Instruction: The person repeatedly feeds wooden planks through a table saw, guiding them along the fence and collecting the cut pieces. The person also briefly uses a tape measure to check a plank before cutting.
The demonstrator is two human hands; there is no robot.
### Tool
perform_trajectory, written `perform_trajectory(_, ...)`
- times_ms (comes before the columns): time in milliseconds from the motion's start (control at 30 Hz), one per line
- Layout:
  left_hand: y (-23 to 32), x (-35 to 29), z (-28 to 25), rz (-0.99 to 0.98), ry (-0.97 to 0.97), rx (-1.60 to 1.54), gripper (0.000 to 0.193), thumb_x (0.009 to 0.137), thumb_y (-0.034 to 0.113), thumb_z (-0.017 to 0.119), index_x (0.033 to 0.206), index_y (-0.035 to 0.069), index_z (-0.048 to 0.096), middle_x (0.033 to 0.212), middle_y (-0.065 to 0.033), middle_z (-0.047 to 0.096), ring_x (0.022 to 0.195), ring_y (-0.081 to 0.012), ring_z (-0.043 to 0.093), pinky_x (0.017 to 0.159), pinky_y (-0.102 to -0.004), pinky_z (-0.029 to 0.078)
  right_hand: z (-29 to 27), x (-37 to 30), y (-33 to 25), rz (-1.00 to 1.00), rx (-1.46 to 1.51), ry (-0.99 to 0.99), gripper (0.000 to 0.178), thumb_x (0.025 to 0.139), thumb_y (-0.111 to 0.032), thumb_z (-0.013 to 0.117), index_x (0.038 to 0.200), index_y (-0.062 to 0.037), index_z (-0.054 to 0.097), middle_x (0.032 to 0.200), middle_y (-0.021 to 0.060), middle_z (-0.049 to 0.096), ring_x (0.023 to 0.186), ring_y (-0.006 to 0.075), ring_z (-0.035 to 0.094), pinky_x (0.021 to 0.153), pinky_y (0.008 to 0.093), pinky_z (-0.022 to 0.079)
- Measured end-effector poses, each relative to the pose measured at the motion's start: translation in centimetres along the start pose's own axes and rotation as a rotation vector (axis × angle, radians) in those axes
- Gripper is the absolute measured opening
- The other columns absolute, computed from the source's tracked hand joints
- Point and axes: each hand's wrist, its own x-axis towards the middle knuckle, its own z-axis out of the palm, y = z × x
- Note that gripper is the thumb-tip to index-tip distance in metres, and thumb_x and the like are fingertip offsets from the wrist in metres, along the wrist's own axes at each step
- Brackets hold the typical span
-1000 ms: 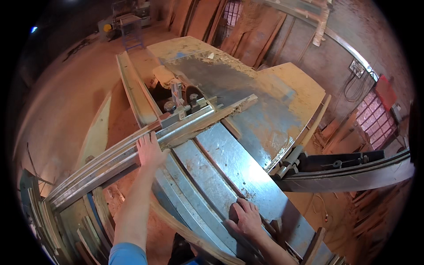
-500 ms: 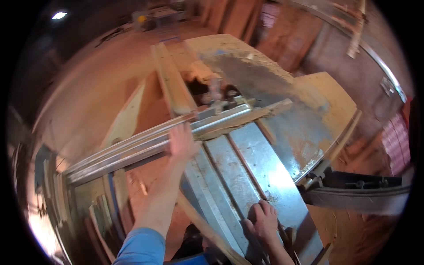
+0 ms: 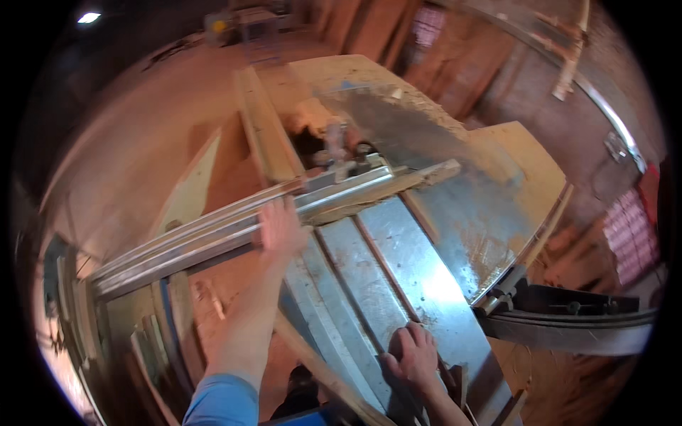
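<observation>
My left hand (image 3: 280, 227) lies on the long metal fence (image 3: 181, 254), its blurred fingers stretched over the rail. Close by its fingertips, a rough wooden plank (image 3: 387, 194) runs along the near side of the fence toward the right. My right hand (image 3: 413, 355) rests lower down on the grooved metal table (image 3: 408, 259), fingers curled together and thumb somewhat apart. Whatever lies under those curled fingers is hidden. Beyond the fence, a machine part (image 3: 339, 150) stands beside the dusty dark tabletop (image 3: 433, 142).
A long board (image 3: 266, 131) reaches away behind the fence. Offcuts (image 3: 153, 341) stand at the lower left, and a wooden strip (image 3: 327, 369) slants near my body. A curved metal arm (image 3: 568, 330) juts out at the right. Large boards (image 3: 465, 60) lean against the far wall.
The whole view has shifted and turned slightly, so the scene sits a little farther left. Both hands keep about the same places on the fence and the metal table.
</observation>
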Motion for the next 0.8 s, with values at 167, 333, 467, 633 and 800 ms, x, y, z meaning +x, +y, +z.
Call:
perform_trajectory(167, -0.4, -0.1, 0.6, 0.01, 0.097, 0.014, 0.089, 0.074, 0.038, 0.082, 0.143, 0.001, 0.04, 0.139, -0.0207, 0.043, 0.136, -0.0376, 0.035, 0.118, -0.0513, 0.023, -1.1, 0.6, -0.2, -0.031, 0.009, -0.006, 0.062, 0.078, -0.04, 0.078, 0.125, -0.006, 0.057, 0.135, 0.0191, 0.051, 0.118, 0.0396, 0.052, 0.099, 0.0488, 0.039)
perform_trajectory(333, -0.3, 0.4, 0.6, 0.009, 0.084, -0.008, 0.087, 0.075, 0.036, 0.082, 0.142, 0.001, 0.04, 0.139, -0.0203, 0.043, 0.138, -0.0381, 0.034, 0.118, -0.052, 0.021, -1.0, 1.0, -0.6, 0.009, -0.016, -0.02, 0.064, 0.079, -0.042, 0.076, 0.127, -0.0052, 0.056, 0.137, 0.0197, 0.05, 0.119, 0.0395, 0.051, 0.099, 0.0494, 0.041)
perform_trajectory(467, -0.1, 0.3, 0.1, 0.011, 0.068, -0.009, 0.087, 0.075, 0.035, 0.082, 0.142, 0.0, 0.039, 0.138, -0.0202, 0.043, 0.137, -0.0376, 0.034, 0.118, -0.0517, 0.021, -0.9, 0.9, -0.4, 0.001, 0.012, -0.039, 0.063, 0.08, -0.042, 0.075, 0.128, -0.006, 0.055, 0.138, 0.0198, 0.05, 0.121, 0.0397, 0.05, 0.099, 0.0496, 0.041)
perform_trajectory(633, -1.0, 0.5, 0.6, 0.024, 0.118, 0.029, 0.088, 0.073, 0.035, 0.084, 0.141, 0.0, 0.04, 0.133, -0.0188, 0.045, 0.132, -0.0364, 0.038, 0.116, -0.0513, 0.024, -1.7, 1.6, -1.1, 0.006, 0.043, -0.088, 0.063, 0.081, -0.042, 0.074, 0.129, -0.0059, 0.055, 0.139, 0.0206, 0.049, 0.122, 0.0407, 0.05, 0.102, 0.0505, 0.04)
perform_trajectory(800, -0.8, 0.8, 0.8, 0.045, 0.111, -0.019, 0.087, 0.073, 0.034, 0.083, 0.141, 0.0, 0.041, 0.134, -0.0196, 0.046, 0.132, -0.0371, 0.038, 0.115, -0.052, 0.025, -1.7, 1.7, 0.8, -0.043, 0.151, -0.087, 0.062, 0.083, -0.042, 0.073, 0.129, -0.0036, 0.055, 0.141, 0.0221, 0.049, 0.123, 0.0422, 0.049, 0.103, 0.0508, 0.04)
